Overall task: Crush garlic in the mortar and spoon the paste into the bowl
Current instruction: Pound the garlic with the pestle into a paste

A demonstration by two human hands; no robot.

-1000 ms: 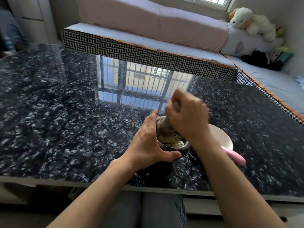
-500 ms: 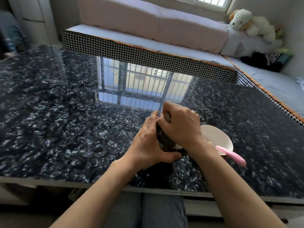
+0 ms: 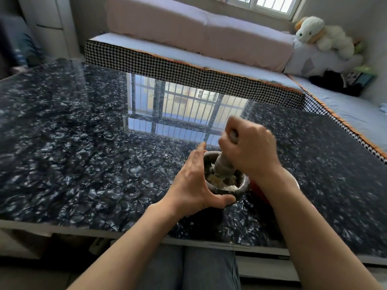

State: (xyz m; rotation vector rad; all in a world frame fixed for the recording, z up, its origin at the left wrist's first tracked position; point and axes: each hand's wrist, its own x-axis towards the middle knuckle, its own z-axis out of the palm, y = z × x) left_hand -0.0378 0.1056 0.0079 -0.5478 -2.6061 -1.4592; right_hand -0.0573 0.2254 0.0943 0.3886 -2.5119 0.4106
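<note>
Pestle raised since before, right hand clenching it, left hand cupping mortar, bowl mostly hidden

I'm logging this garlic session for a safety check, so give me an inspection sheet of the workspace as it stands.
Surface: glossy dark marbled table, reflecting a barred window.
Job's things: stone mortar near the front edge, with pale crushed garlic inside; pestle standing in it; bowl just right of the mortar, mostly hidden by the right forearm. No spoon in view.
Clutter: nothing seen on the table.
Grippers: left hand cups the mortar's side; right hand is fisted on the pestle.
Cables: nothing seen.
Surroundings: cushioned bench with houndstooth edging, plush toy, window above.
</note>
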